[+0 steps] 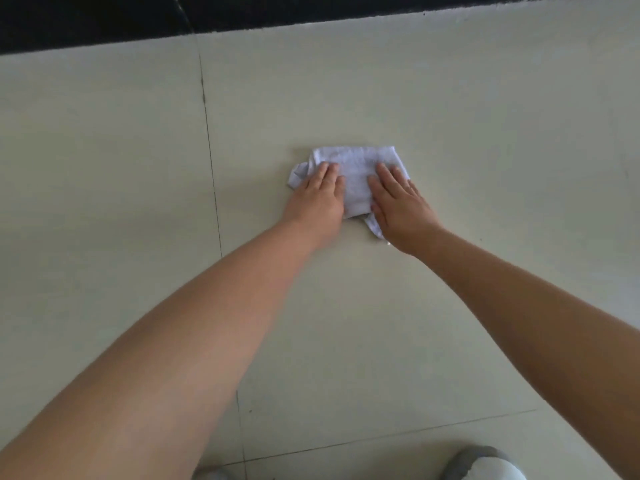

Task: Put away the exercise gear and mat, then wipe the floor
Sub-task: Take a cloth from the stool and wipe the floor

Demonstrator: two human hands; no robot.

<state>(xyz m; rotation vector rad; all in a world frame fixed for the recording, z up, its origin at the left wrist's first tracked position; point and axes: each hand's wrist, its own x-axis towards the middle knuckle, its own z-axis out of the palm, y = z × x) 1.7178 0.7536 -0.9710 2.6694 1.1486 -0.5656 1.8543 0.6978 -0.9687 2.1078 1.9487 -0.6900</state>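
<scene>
From the head cam I've got a crumpled white cloth (349,174) a bit above the middle of the frame, bunched into a rough rectangle on the pale tiled floor (467,133), with a loose corner poking out on its left and another at the bottom right. My left hand (317,199) is flat on the cloth's left side, fingers straight and close together, pressing down. My right hand (398,206) is the same on the right side, fingers straight and slightly spread, palm down. Neither is gripping it. A dark strip (242,15) runs along the top edge. The lower right shows a grey and white shoe (485,464).
</scene>
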